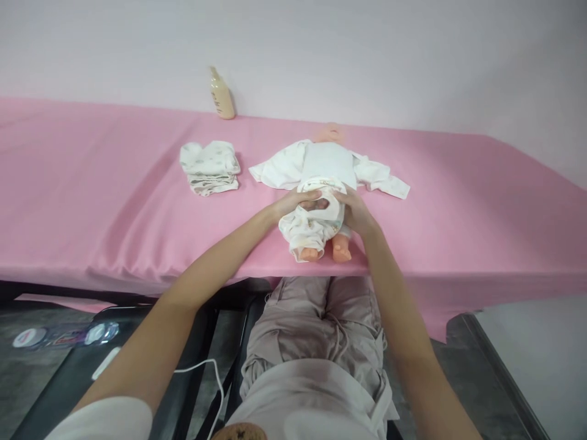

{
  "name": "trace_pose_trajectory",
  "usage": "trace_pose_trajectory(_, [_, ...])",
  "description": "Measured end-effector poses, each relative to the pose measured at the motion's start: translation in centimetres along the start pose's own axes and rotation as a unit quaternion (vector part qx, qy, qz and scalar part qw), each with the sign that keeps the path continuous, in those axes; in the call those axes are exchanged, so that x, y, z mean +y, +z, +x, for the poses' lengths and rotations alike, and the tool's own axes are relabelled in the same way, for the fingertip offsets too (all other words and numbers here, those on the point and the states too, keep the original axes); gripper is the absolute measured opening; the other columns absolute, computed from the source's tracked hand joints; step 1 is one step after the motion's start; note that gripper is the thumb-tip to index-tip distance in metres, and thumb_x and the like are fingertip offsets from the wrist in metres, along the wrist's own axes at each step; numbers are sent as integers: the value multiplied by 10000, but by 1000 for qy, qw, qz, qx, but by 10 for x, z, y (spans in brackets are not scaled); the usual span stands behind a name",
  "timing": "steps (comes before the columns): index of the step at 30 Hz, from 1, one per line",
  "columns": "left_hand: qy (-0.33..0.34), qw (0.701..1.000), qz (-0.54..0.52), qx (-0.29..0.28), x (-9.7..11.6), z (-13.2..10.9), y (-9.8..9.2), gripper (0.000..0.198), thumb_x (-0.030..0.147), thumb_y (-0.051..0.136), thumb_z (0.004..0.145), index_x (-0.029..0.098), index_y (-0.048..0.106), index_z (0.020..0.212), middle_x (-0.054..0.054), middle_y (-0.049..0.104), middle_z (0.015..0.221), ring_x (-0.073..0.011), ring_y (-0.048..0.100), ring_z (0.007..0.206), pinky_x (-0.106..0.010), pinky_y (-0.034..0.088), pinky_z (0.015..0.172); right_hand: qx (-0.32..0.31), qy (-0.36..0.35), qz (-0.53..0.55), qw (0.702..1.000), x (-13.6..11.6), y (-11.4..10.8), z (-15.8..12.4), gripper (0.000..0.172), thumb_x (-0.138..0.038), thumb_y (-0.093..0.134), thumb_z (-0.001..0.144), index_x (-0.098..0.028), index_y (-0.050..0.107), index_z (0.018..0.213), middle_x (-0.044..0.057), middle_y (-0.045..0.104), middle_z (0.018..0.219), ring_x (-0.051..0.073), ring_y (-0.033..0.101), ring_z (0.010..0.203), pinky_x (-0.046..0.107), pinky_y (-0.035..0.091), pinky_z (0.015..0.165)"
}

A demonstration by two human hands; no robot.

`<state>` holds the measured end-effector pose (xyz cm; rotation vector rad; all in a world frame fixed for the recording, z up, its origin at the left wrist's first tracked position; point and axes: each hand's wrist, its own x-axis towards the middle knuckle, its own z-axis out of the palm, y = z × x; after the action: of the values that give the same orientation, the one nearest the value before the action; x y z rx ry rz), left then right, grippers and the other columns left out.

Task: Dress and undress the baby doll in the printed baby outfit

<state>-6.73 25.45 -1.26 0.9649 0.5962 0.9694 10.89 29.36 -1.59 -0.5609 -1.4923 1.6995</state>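
A baby doll [340, 247] lies on its back on the pink cloth, its head toward the wall and its feet toward me. It wears a white long-sleeved top [328, 162] with the sleeves spread out to both sides. Small white patterned trousers [305, 227] are bunched around its legs, and both feet show at the bottom. My left hand [293, 203] grips the trousers' upper edge on the left, with some fingers inside the opening. On the right side, my right hand [355, 211] holds the same garment, its fingers partly hidden by the fabric.
A folded stack of white patterned clothes [211, 168] lies left of the doll. Behind it, a pale yellow pump bottle [222, 95] stands by the wall. The pink cloth [114, 183] hangs over the table's front edge. Plastic bottles [64, 335] and a white cable [197, 365] are at lower left.
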Motion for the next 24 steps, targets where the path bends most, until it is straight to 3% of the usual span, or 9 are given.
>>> trace_pose_trajectory(3, [20,999,33,6,-1,2,0,478,369,772,715,157,397,508,63,315,421,-27,323,378,-159,368,398,67,-62,-160,983,-5,-19,-29,329,-392,616,806,-227,574,1087,26,672,993,188,640,953,367,515,899])
trace_pose_trajectory(6, [28,999,41,17,-1,3,2,511,368,774,708,159,353,509,67,302,426,-21,309,377,-160,321,378,77,-107,-417,899,0,-31,-72,339,-239,491,859,-207,563,1189,78,612,1218,229,556,1188,447,421,1068])
trace_pose_trajectory(10, [30,999,32,12,-1,3,2,516,346,756,723,160,335,487,68,280,420,-18,282,367,-167,290,362,7,-113,-578,808,21,-14,-118,598,-91,379,832,-225,392,1415,73,270,1540,274,317,1406,453,355,1146])
trace_pose_trajectory(13, [34,999,15,19,-1,3,3,485,320,761,710,158,363,485,64,286,418,-27,304,376,-173,322,381,-2,-161,-623,766,35,5,-126,558,-91,358,867,-239,400,1403,64,217,1554,296,193,1449,490,308,1174])
trace_pose_trajectory(17, [3,1000,8,25,-1,3,3,539,350,763,695,164,323,445,49,297,402,-43,357,387,-188,355,405,-6,-225,-619,752,35,14,-116,489,-98,405,850,-222,460,1320,99,272,1506,326,173,1448,565,353,1123])
trace_pose_trajectory(21, [-18,1000,10,14,-1,3,3,558,368,759,691,164,303,443,44,302,408,-42,365,394,-194,356,421,-27,-210,-628,749,27,11,-103,397,-106,476,815,-143,538,1206,175,325,1445,341,205,1436,515,329,1149])
trace_pose_trajectory(24, [-6,1000,21,14,-1,4,2,569,367,756,691,164,284,447,51,274,409,-31,329,383,-190,317,402,-27,-215,-628,747,29,7,-92,265,-172,526,831,-174,583,1090,147,359,1429,327,225,1431,489,331,1153])
